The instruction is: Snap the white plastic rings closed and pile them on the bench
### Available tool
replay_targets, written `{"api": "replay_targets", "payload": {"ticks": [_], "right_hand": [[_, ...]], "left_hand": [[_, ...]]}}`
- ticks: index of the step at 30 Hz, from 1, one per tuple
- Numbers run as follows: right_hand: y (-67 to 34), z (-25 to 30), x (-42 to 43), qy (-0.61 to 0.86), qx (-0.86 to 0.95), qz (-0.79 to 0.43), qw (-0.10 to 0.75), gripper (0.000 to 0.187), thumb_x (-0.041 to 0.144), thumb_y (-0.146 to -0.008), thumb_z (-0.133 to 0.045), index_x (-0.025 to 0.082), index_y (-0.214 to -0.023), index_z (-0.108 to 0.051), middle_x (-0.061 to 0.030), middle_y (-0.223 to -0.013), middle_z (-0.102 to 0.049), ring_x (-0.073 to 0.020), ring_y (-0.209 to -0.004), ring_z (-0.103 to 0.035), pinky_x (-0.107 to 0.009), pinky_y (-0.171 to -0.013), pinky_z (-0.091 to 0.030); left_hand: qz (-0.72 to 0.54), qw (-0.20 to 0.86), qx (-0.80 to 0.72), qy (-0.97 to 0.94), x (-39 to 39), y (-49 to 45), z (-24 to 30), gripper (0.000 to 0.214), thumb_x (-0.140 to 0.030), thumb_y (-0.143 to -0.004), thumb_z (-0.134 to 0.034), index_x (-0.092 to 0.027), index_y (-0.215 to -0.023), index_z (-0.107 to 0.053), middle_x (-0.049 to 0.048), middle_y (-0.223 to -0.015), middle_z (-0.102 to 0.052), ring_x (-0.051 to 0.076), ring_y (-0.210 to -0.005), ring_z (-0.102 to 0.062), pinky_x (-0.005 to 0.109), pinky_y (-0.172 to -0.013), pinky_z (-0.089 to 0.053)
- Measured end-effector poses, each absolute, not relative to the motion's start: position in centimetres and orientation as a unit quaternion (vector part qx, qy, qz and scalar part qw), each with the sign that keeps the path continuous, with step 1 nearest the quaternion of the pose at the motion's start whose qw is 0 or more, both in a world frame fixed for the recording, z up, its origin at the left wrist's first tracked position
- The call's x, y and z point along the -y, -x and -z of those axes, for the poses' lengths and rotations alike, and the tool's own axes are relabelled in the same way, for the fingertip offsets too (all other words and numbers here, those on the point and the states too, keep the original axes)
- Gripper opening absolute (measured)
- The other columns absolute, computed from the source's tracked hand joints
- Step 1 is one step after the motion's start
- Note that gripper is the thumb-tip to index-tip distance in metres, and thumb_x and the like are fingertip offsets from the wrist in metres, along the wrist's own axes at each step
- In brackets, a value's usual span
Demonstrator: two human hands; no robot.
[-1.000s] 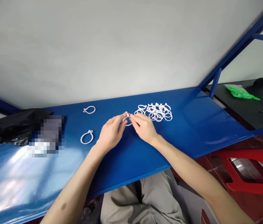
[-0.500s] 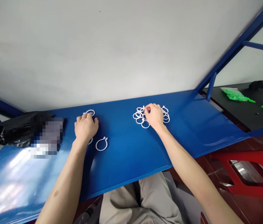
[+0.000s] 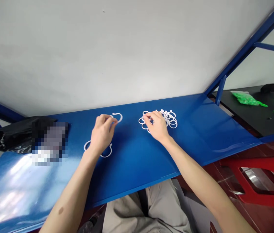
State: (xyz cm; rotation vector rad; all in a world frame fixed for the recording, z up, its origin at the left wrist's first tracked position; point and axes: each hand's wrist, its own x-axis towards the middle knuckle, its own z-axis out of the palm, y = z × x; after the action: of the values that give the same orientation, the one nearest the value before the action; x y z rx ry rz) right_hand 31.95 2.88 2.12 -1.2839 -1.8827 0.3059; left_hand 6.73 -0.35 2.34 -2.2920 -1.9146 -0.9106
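Note:
Between the thumb and fingers of my left hand [image 3: 103, 131] is a white curtain ring [image 3: 119, 117], raised over the blue table [image 3: 137, 161]. Two more loose rings lie below that hand: one ring [image 3: 107, 156] partly hidden by my wrist, the other ring [image 3: 85, 145] to its left. My right hand [image 3: 156, 125] is over a cluster of overlapping white curtain rings [image 3: 173, 122]. Its thumb and fingertips close on a ring at the cluster's left side, though the hand hides part of the grip.
A black plastic bag [image 3: 13, 132] lies at the table's left end beside a blurred-out patch [image 3: 51, 142]. Behind the table rises a pale wall [image 3: 127, 58]. To the right are a blue frame bar [image 3: 239, 50], a green bag [image 3: 246, 98] on a black surface, and a red stool [image 3: 268, 194].
My left hand has lifted the ring from the far left and carried it right, towards the cluster. My right hand has shifted slightly left over the cluster, uncovering rings on its right side.

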Motion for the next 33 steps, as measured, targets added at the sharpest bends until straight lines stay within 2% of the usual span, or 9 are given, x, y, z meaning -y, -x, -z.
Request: {"api": "replay_targets", "payload": {"ticks": [4, 9, 12, 15, 18, 21, 29, 33], "right_hand": [[-30.0, -1.5, -1.4, 0.447, 0.726, -0.311, 0.420, 0.021, 0.038, -0.099, -0.057, 0.023, -0.108, -0.067, -0.0020, -0.092, -0.074, -0.0156, -0.079, -0.069, -0.029, -0.074, -0.054], [-29.2, -0.7, -1.3, 0.459, 0.690, -0.359, 0.431, 0.012, 0.032, -0.096, -0.057, 0.022, -0.100, -0.062, 0.0014, -0.078, -0.072, -0.0139, -0.067, -0.069, -0.027, -0.069, -0.054], [-29.0, -0.5, -1.1, 0.449, 0.695, -0.346, 0.442, 0.008, 0.029, -0.092, -0.059, 0.022, -0.094, -0.059, 0.0011, -0.076, -0.071, -0.0143, -0.067, -0.069, -0.027, -0.066, -0.053], [-28.7, -0.3, -0.8, 0.427, 0.724, -0.318, 0.438, 0.006, 0.027, -0.091, -0.059, 0.022, -0.091, -0.058, 0.0007, -0.077, -0.070, -0.0139, -0.066, -0.068, -0.026, -0.064, -0.052], [-28.5, -0.2, -0.4, 0.414, 0.750, -0.294, 0.423, 0.013, 0.023, -0.092, -0.056, 0.021, -0.104, -0.060, 0.0011, -0.079, -0.070, -0.0134, -0.066, -0.067, -0.026, -0.065, -0.053], [-28.4, 0.0, -0.3, 0.408, 0.777, -0.261, 0.401, 0.024, 0.018, -0.095, -0.054, 0.023, -0.117, -0.063, 0.0007, -0.082, -0.072, -0.0139, -0.069, -0.068, -0.027, -0.069, -0.054], [-28.8, 0.3, 0.0, 0.351, 0.811, -0.199, 0.424, 0.018, 0.021, -0.102, -0.053, 0.021, -0.111, -0.069, -0.0059, -0.107, -0.078, -0.0187, -0.096, -0.075, -0.031, -0.082, -0.060], [-28.9, 0.2, 0.6, 0.335, 0.834, -0.152, 0.413, 0.020, 0.019, -0.103, -0.051, 0.020, -0.113, -0.069, -0.0071, -0.104, -0.078, -0.0199, -0.093, -0.075, -0.033, -0.081, -0.061]], "left_hand": [[0.309, -0.027, 0.553, 0.773, 1.6, -9.7, -2.1, 0.028, -0.030, -0.100, -0.043, -0.027, -0.096, -0.070, 0.0061, -0.109, -0.056, 0.019, -0.092, -0.057, 0.031, -0.074, -0.050], [0.350, -0.085, 0.512, 0.780, 2.0, -10.6, -1.3, 0.017, -0.033, -0.099, -0.050, -0.024, -0.101, -0.064, 0.0063, -0.110, -0.060, 0.016, -0.090, -0.063, 0.028, -0.074, -0.052], [0.392, -0.128, 0.543, 0.731, 1.9, -10.9, -1.2, 0.015, -0.032, -0.094, -0.058, -0.021, -0.105, -0.056, 0.0055, -0.105, -0.068, 0.014, -0.080, -0.067, 0.027, -0.071, -0.053], [0.403, -0.162, 0.580, 0.689, 2.0, -11.1, -1.3, 0.022, -0.031, -0.095, -0.056, -0.021, -0.114, -0.053, 0.0025, -0.094, -0.075, 0.015, -0.076, -0.071, 0.025, -0.067, -0.052], [0.391, -0.175, 0.578, 0.695, 2.1, -11.2, -1.5, 0.024, -0.030, -0.098, -0.051, -0.022, -0.121, -0.056, 0.0013, -0.095, -0.078, 0.015, -0.081, -0.074, 0.023, -0.067, -0.053], [0.392, -0.167, 0.572, 0.701, 2.2, -11.2, -1.6, 0.024, -0.029, -0.098, -0.051, -0.022, -0.119, -0.062, 0.0018, -0.097, -0.080, 0.015, -0.083, -0.075, 0.023, -0.071, -0.055], [0.420, -0.126, 0.556, 0.706, 2.5, -11.4, -1.2, 0.021, -0.024, -0.097, -0.055, -0.020, -0.110, -0.071, 0.0045, -0.106, -0.079, 0.015, -0.082, -0.076, 0.022, -0.073, -0.059], [0.423, -0.127, 0.541, 0.715, 2.7, -11.4, -0.9, 0.022, -0.022, -0.097, -0.053, -0.020, -0.109, -0.071, 0.0027, -0.097, -0.080, 0.014, -0.073, -0.075, 0.022, -0.071, -0.059]]}}
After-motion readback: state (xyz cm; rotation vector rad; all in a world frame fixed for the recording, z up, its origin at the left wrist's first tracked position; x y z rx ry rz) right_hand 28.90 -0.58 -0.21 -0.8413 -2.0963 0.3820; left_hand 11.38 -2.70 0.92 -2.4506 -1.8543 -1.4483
